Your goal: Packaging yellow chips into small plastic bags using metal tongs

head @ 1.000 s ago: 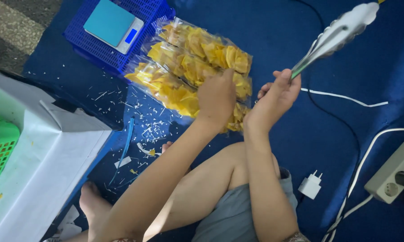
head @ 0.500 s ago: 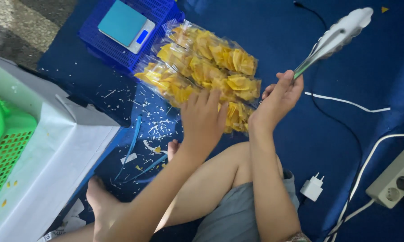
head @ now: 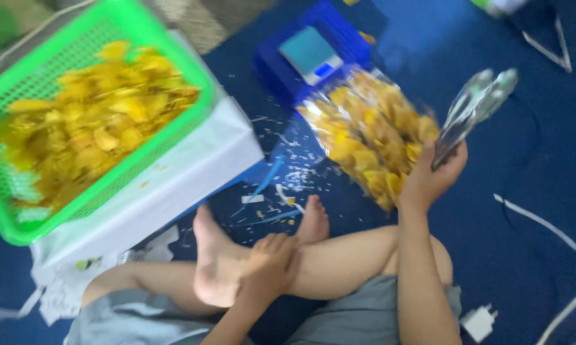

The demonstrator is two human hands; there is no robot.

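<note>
1. Shiny metal tongs gleam in the right hand, smooth and reflective.
2. Glossy clear plastic bags crinkle over matt yellow chips.
3. The green basket is meshed plastic with a slight sheen.
4. The blue floor cloth looks matt and soft.
5. The blue plastic crate carries a smooth-topped scale.

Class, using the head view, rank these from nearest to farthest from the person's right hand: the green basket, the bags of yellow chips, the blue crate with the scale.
1. Bags of chips: just left of the right hand, nearly touching it.
2. Blue crate: farther up and left, behind the bags.
3. Green basket: far left, on the white box.
</note>
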